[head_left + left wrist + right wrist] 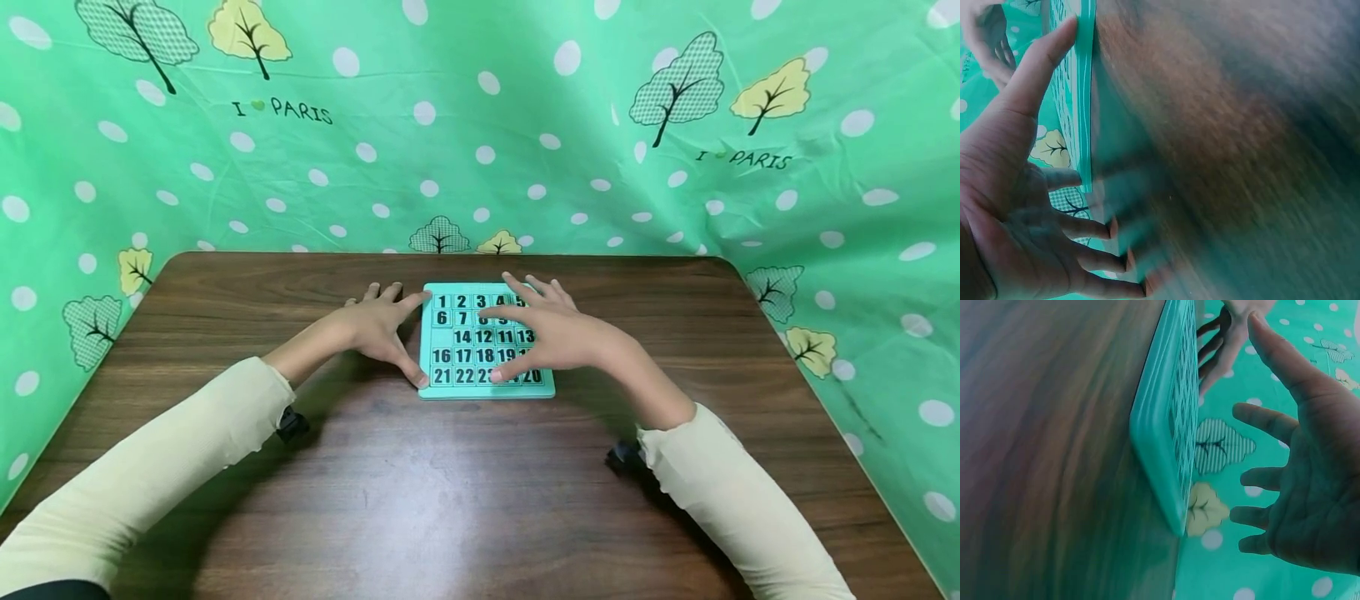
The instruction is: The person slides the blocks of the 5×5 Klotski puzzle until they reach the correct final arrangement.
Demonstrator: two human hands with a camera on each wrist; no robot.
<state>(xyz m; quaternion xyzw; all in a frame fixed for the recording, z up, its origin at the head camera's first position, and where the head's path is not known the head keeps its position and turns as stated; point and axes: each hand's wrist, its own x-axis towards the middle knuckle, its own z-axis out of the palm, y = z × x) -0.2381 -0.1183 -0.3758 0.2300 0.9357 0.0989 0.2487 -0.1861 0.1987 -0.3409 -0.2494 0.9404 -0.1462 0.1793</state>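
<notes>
A turquoise number slide puzzle (463,337) lies flat on the table, its black numbers set in rows. An open slot shows at the left end of its middle row, beside the 14. My left hand (377,327) is at the puzzle's left side, with thumb and index finger straight and spread against its edge near the two corners. Over the right part hovers my right hand (558,333), fingers spread, covering several numbers. In the right wrist view, a gap shows between the right fingers (1264,478) and the puzzle's face (1184,406).
The dark wood-grain table (420,500) has rounded far corners. Behind and beside it hangs a green dotted cloth (450,100) with printed trees. Dark wrist straps (292,424) show below both sleeves.
</notes>
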